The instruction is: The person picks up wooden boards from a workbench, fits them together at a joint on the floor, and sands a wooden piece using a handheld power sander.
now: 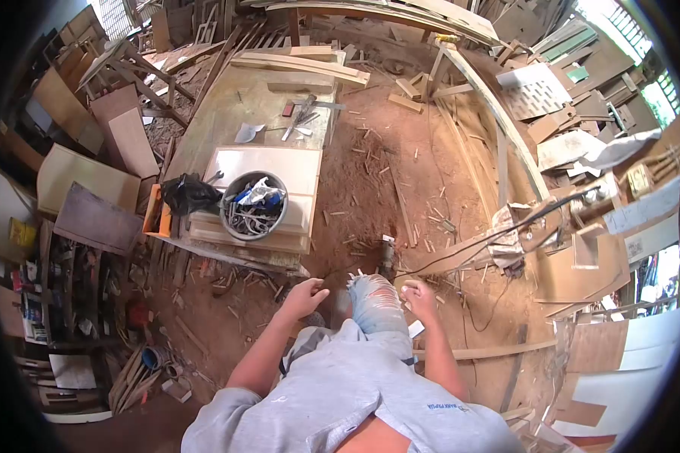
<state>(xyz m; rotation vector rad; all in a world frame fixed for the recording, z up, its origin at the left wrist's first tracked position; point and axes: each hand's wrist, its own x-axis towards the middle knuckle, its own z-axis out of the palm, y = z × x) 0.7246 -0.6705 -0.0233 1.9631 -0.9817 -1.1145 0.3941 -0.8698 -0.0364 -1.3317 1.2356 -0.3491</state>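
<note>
My left hand [304,297] hangs in front of my body with its fingers loosely bent and apart, holding nothing that I can see. It is nearest to the corner of the low worktable [193,162]. On the other side of my raised knee in torn jeans [376,302], my right hand [420,297] is half curled, also with nothing visible in it. A bucket [285,217] full of metal tools and a blue-and-white item stands on pale wooden panels [295,162] at the table's near end. Beside it lies a black plastic bag [189,194].
Wood offcuts [406,104] and scraps litter the dirt floor [355,181]. A dark cable [461,260] crosses it at the right. Long boards [302,66] rest on the table's far end. A wooden frame [499,113] and leaning sheets [94,181] line the sides.
</note>
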